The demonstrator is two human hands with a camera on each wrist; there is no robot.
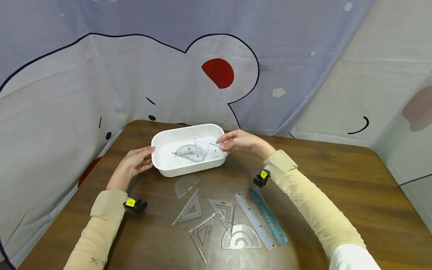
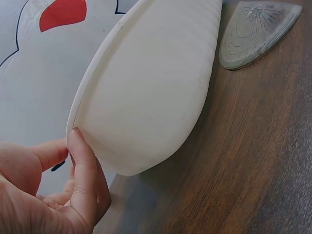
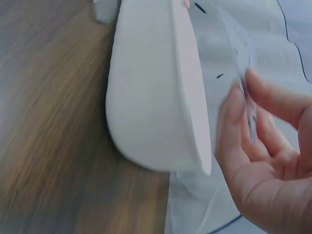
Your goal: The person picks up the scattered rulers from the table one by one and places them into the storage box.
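- The tray (image 1: 189, 171) stands at the middle of the frame, on the table (image 1: 337, 176); a protractor (image 1: 186, 150) lies in it.
- The two hands are well apart: the left hand (image 1: 136, 161) pinches the rim at the tray's left end.
- The right hand (image 1: 241, 142) pinches a clear set square (image 1: 212, 144) over the tray's right part, thumb against fingers.
- The set square should be light, stiff and rather slippery; bending could crack it, so a flat pinch near one edge seems best.
- The tray is probably light too and may slide; its rim gives good hold.
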